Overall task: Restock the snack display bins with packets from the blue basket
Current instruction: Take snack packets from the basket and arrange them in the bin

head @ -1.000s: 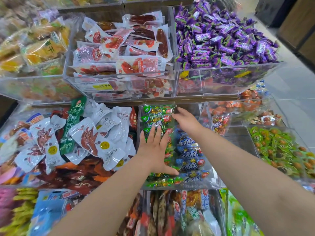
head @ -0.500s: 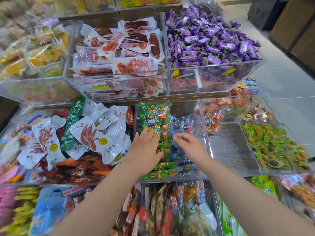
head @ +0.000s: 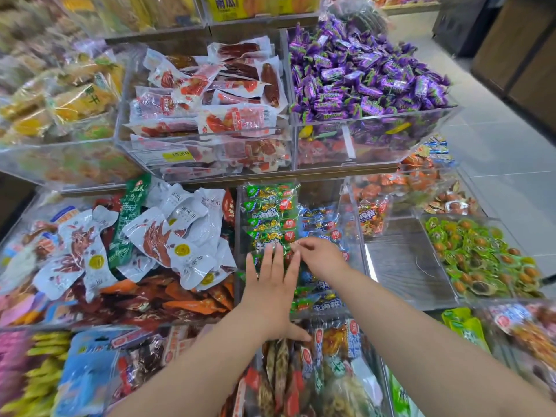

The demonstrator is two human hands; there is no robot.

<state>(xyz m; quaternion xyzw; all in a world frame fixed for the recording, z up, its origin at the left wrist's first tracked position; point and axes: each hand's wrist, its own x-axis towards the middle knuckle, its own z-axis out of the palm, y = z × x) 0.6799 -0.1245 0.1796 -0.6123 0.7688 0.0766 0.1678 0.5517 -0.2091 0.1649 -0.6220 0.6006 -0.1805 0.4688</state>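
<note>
The left hand (head: 271,293) rests flat on glossy, crinkly green packets (head: 268,206).

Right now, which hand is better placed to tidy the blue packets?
Probably right. The right hand is over the blue packets; the left hand lies flat on the green packets.

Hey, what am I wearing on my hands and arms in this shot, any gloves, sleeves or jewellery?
Nothing worn shows. The left hand and right hand have no gloves, and no ring shows on the fingers in view. The left forearm and right forearm are uncovered to the picture's edge: no sleeve, watch or bracelet.
</note>
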